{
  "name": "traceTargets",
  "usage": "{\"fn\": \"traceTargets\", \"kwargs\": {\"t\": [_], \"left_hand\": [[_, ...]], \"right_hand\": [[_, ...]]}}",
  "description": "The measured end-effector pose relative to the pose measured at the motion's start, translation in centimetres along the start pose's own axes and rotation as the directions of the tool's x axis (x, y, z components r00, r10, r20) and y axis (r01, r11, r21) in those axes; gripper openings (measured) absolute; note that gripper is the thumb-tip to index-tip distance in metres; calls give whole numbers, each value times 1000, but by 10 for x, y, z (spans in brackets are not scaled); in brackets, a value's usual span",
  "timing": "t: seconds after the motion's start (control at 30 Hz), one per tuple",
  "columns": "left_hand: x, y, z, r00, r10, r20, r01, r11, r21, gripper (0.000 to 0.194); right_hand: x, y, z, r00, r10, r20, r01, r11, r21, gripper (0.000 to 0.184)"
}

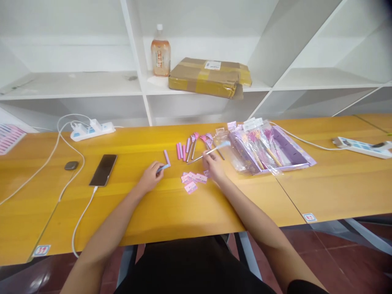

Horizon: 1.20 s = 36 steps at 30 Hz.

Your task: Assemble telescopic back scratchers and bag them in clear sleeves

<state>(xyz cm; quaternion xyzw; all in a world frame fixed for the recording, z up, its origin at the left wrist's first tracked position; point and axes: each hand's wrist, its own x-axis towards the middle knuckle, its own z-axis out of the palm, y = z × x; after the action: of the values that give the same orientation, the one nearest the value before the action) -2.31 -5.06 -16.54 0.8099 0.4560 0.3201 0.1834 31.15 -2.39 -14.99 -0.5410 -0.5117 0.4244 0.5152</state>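
Note:
My left hand (pixel 151 176) rests on the yellow table (pixel 171 212), fingers closed on a small light-blue cap (pixel 163 167). My right hand (pixel 213 166) is closed on a thin silver stick with a pale blue hand-shaped tip (pixel 214 150), held just above the table. Between the hands lie small pink-and-white labels (pixel 192 179). Behind them lie several pink caps (pixel 180 150) and loose sticks with pink hand-shaped tips (pixel 194 143).
A pile of clear purple-backed packets (pixel 269 149) lies right of my right hand. A black phone (pixel 103 169) on a white cable, a small dark object (pixel 71 165) and a power strip (pixel 92 130) are at the left. Another power strip (pixel 363 147) is far right. A bottle (pixel 160 51) and a cardboard parcel (pixel 210 76) stand on the shelf.

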Motion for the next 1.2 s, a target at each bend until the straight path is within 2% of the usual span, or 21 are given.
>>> {"fn": "traceTargets", "kwargs": {"t": [0.13, 0.27, 0.6, 0.87, 1.03, 1.2], "left_hand": [[2, 7, 8, 993, 6, 121, -6, 1000, 0, 22], [3, 8, 9, 987, 38, 154, -41, 999, 17, 30], [5, 3, 8, 975, 67, 213, -70, 998, 6, 39], [5, 1, 7, 973, 24, 229, -26, 1000, 3, 43], [4, -1, 7, 964, 63, 259, -71, 997, 22, 44], [2, 0, 8, 965, 102, 242, -108, 994, 11, 43]], "right_hand": [[-19, 16, 19, 999, -15, 41, 2, 959, 283, 57], [-21, 23, 19, 995, -9, 102, -32, 919, 394, 50], [-23, 25, 19, 945, 29, 327, -161, 908, 386, 49], [-22, 25, 15, 927, -20, 374, -131, 917, 376, 48], [-21, 27, 12, 926, -47, 375, -98, 929, 358, 48], [-24, 21, 10, 931, -52, 362, -89, 928, 361, 50]]}}
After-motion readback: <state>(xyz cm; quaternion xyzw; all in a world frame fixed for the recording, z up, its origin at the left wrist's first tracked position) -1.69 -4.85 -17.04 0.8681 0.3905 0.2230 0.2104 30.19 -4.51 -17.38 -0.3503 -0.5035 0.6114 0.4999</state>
